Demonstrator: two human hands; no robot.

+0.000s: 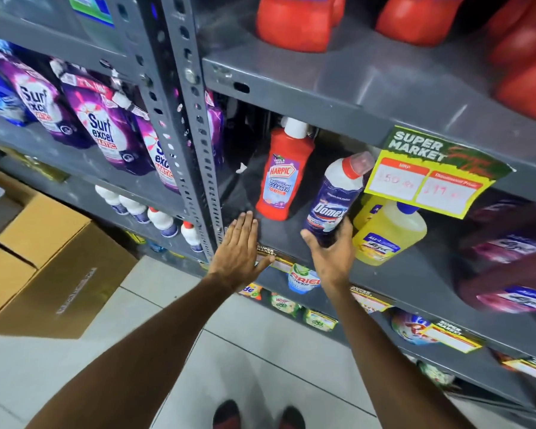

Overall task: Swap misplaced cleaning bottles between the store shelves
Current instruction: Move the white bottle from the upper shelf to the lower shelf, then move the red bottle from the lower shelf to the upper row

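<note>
My right hand (pixel 330 253) grips the base of a dark blue Domex bottle (pixel 334 199) with a white neck and red cap, tilted to the right over the grey shelf (pixel 279 233). A red Harpic bathroom cleaner bottle (pixel 283 174) with a white cap stands upright just left of it on the same shelf. My left hand (pixel 240 247) is flat and open, fingers together, at the shelf's front edge beside the Harpic bottle, holding nothing. A yellow Lizol bottle (pixel 384 233) stands right of the Domex bottle.
Purple Surf Excel pouches (pixel 102 128) fill the left bay. Several white-capped bottles (pixel 149 213) stand on the shelf below them. Red jugs (pixel 294 23) sit on the top shelf. A price tag (pixel 430 178) hangs from the shelf above. Cardboard boxes (pixel 44 261) rest on the floor at left.
</note>
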